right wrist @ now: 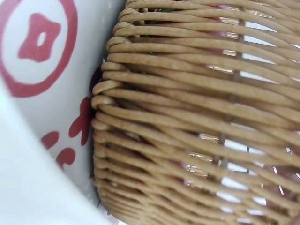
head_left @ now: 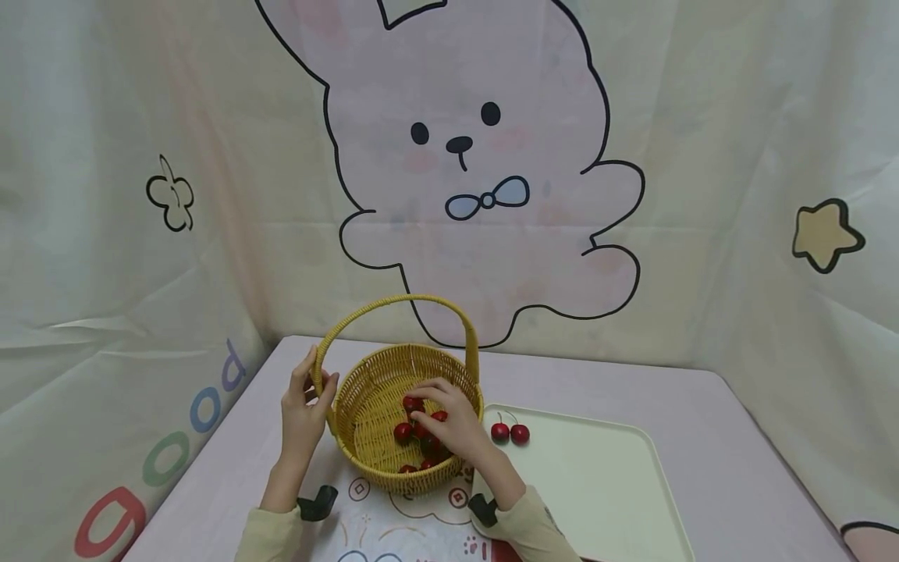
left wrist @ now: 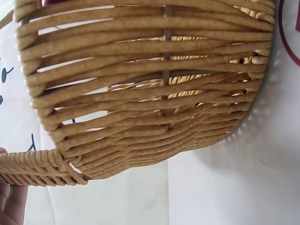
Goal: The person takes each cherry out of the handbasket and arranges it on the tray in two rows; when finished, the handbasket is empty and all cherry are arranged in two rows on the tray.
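Note:
A yellow woven basket point(head_left: 372, 417) with a tall arched handle stands on the table, and several dark red cherries point(head_left: 403, 434) lie in its right half. My left hand point(head_left: 302, 421) grips the lower left end of the handle point(head_left: 319, 367), thumb in front. In the left wrist view only some fingers point(left wrist: 15, 204) show beside the handle. Reaching over the basket's right rim, my right hand point(head_left: 455, 420) has a cherry point(head_left: 413, 403) between its thumb and fingertips. The right wrist view shows only the basket's woven side point(right wrist: 197, 93), and that hand's fingers are hidden there.
A cream tray point(head_left: 597, 476) lies right of the basket, with two stemmed cherries point(head_left: 520, 434) near its far left corner. Under the basket's front is a printed white mat point(head_left: 393, 531). Patterned fabric point(head_left: 667, 297) hangs behind the table and on both sides.

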Demonstrator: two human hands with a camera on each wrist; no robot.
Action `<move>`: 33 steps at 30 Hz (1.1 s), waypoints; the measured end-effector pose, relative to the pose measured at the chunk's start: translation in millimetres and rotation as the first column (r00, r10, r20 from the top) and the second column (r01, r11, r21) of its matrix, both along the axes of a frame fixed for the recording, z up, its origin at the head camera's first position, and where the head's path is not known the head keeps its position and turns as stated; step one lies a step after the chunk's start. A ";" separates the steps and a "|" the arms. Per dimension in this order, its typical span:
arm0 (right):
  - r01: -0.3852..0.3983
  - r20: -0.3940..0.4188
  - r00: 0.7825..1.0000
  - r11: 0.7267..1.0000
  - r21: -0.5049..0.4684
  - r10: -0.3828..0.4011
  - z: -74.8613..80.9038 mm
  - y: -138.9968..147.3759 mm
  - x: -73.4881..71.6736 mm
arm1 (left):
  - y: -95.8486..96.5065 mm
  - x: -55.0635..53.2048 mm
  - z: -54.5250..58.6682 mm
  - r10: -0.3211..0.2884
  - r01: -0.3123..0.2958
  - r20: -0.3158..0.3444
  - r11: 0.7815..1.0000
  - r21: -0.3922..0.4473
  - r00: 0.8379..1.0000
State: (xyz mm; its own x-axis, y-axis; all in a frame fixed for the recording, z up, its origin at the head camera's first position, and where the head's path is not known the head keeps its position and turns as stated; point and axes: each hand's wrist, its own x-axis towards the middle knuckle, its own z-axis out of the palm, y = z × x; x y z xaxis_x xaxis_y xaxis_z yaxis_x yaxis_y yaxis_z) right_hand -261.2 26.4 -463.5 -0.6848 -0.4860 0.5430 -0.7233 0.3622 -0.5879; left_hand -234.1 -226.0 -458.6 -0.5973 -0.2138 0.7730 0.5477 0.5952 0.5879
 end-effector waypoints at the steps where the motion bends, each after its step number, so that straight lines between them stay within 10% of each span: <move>1: -0.001 0.018 1.000 1.000 -0.014 0.001 0.4 1.7 1.1 | -0.4 0.0 -0.1 0.002 -0.002 -0.001 1.000 -0.006 1.000; 20: 0.028 -0.018 0.999 0.993 -0.114 -0.030 8.2 44.9 9.3 | 12.8 17.5 23.8 0.004 -0.004 -0.011 1.000 0.009 1.000; 33: 0.110 0.003 0.994 0.988 -0.109 -0.110 9.0 74.3 11.0 | -2.1 -0.1 -0.2 -0.013 0.013 -0.007 1.000 0.003 1.000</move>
